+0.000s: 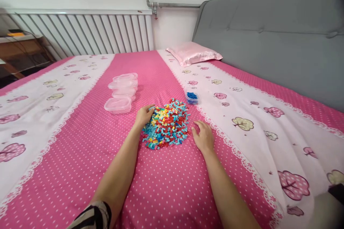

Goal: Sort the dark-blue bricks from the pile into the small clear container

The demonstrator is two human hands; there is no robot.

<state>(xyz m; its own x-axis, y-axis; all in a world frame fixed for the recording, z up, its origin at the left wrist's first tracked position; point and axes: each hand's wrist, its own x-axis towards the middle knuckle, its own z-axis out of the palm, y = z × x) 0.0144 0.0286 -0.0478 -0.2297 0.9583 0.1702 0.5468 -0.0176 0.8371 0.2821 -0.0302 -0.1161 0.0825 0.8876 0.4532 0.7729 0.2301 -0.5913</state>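
A bed [80,171] fills the frame, its sheet pink with white dots down the middle and pale bands printed with trees on either side. At the upper left stand a shelf [18,48] and a ribbed radiator [88,30] against the white wall; a pipe [172,5] runs along the top centre, a pink pillow [193,53] lies below it, and a grey headboard [271,32] closes the right side. Left of centre, four clear tubs [122,92] sit in a short row, apart from the pile. The left hand [144,114] rests on the left edge of the pile [167,123] — small bricks in blue, red, yellow and green — fingers curled loosely into it, gripping nothing that shows. The right hand [203,136] lies just beside the pile's right edge, fingers spread, empty. A small tub [191,97] of blue bricks stands just above the pile's right. Bare sheet lies open in the lower centre and across the right — the bed's left edge falls away at the left.
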